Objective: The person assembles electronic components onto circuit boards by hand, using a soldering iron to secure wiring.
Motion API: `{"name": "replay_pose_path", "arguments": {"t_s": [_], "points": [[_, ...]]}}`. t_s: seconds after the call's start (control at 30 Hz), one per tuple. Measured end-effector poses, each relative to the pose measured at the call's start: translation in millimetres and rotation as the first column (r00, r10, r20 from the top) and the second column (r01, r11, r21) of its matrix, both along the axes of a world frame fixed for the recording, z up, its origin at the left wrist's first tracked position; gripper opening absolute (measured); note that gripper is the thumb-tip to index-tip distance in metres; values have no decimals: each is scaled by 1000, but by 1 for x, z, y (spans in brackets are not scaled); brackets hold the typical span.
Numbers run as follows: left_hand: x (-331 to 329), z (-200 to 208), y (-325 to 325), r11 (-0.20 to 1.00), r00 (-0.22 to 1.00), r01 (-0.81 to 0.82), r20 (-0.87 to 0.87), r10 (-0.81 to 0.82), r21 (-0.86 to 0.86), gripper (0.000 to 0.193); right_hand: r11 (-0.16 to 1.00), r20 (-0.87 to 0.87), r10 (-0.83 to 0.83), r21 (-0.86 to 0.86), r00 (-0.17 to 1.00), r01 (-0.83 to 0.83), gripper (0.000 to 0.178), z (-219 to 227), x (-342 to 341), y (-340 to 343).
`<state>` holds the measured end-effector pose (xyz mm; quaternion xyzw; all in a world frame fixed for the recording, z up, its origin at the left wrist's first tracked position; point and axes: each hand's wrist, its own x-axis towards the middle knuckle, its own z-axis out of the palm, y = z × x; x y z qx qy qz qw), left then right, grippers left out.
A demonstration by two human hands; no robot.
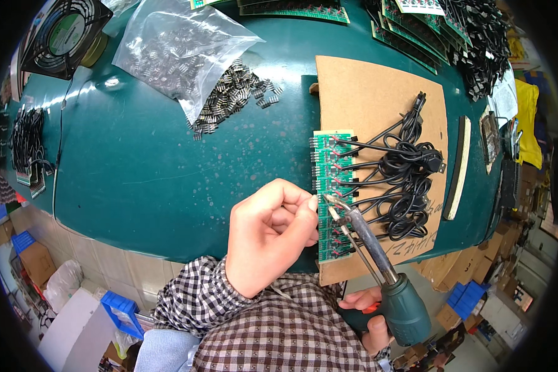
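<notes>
The right hand (376, 336), lower right, wraps a soldering iron (379, 255) blocking part of the circuit board (324, 166) right of centre. At the board's edge the left hand (270, 239) pinches, fingertips together, contents unclear; a plastic bag (173, 49) lies upper left.

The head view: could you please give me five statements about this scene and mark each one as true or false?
1. The right hand holds a soldering tool with a green handle. True.
2. The left hand lies flat, with its fingers spread. False: its fingers are curled, and the fingertips are at the left edge of the green circuit board.
3. The circuit board lies at least partly on a cardboard sheet. True.
4. The black cables extend leftward from the circuit board. False: they extend to its right.
5. Small metal parts lie in a pile beside the clear plastic bag. True.
</notes>
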<state>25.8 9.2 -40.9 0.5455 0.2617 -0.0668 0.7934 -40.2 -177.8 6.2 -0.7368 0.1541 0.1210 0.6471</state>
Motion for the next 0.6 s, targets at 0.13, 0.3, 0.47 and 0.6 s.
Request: {"name": "replay_pose_path", "arguments": {"t_s": [0.13,0.3,0.47,0.6], "points": [[0,0,0,1000,1000,13,2,-13,6,8,1000,-41,-10,16,999,10,48,2,2,2],[1,1,0,1000,1000,6,2,-6,-10,8,999,-48,38,30,998,-36,45,1,2,-1],[0,-2,2,999,999,43,22,-43,6,8,997,-40,37,69,998,-34,44,-1,-1,-4],[0,0,0,1000,1000,29,9,-29,10,8,996,-38,71,63,997,-68,45,-1,-2,-5]]}}
